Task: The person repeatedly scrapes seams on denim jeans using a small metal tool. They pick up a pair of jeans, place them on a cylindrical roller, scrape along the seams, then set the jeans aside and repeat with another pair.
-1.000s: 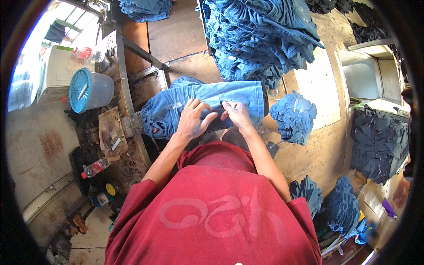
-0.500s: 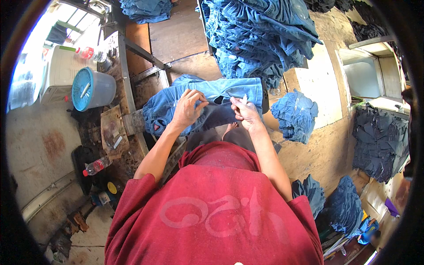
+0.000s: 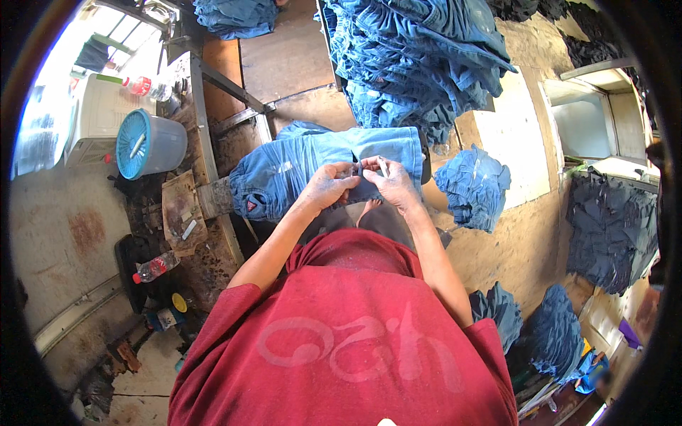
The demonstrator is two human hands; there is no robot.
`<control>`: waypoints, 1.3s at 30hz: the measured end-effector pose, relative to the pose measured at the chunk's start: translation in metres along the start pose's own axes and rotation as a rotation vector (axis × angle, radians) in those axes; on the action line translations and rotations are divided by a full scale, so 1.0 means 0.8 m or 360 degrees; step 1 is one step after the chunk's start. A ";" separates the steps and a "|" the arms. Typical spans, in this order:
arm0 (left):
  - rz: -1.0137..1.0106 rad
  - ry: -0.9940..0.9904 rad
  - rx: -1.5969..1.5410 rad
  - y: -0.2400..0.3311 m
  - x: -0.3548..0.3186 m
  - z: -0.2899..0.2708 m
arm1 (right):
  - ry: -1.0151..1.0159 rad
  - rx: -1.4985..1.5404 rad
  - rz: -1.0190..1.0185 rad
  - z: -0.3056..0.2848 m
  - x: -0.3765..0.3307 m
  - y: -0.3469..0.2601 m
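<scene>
Both hands, flat on the cloth a second ago, now pinch together, left hand (image 3: pixel 328 186) and right hand (image 3: pixel 389 182) gripping the faded blue denim jeans (image 3: pixel 298 167) at the waistband, spread on the bench (image 3: pixel 511 142).

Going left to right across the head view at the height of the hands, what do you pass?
Blue lidded bucket → left hand → right hand, both on the blue jeans → bundle of denim → dark denim pile.

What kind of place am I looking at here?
Most likely a garment workshop handling denim: a big heap of blue jeans, more denim bundles, and both hands working on a pair of jeans.
</scene>
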State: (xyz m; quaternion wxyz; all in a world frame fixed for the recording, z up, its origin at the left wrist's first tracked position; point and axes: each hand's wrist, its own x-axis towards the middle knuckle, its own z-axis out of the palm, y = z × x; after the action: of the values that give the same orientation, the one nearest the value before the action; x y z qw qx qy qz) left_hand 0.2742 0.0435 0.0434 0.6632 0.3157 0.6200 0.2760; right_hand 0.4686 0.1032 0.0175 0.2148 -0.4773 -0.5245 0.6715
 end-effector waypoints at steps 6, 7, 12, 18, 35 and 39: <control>-0.0001 -0.0090 -0.0438 -0.014 -0.011 -0.016 | 0.0360 -0.0572 -0.0269 0.015 -0.033 -0.021; -0.0106 -0.0141 -0.0543 -0.012 -0.014 -0.020 | 0.0391 -0.0582 -0.0289 0.020 -0.038 -0.025; -0.0209 -0.0467 -0.0749 -0.004 -0.019 -0.033 | 0.0285 -0.0655 -0.0270 0.059 -0.045 -0.033; -0.0280 -0.0151 -0.0593 -0.012 0.000 -0.022 | 0.0514 -0.0742 -0.0391 -0.008 -0.072 -0.025; -0.0144 -0.0163 -0.0477 -0.030 0.013 -0.018 | 0.0606 -0.0948 -0.0289 0.030 -0.067 -0.041; -0.0065 -0.0141 -0.0465 -0.032 0.010 -0.016 | 0.0571 -0.0797 -0.0300 0.050 -0.050 -0.025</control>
State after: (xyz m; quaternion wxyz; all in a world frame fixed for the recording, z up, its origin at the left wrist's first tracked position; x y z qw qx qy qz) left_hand 0.2614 0.0340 0.0186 0.7341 0.2152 0.5496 0.3356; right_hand 0.4475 0.0587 0.0518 0.2409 -0.5753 -0.6693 0.4039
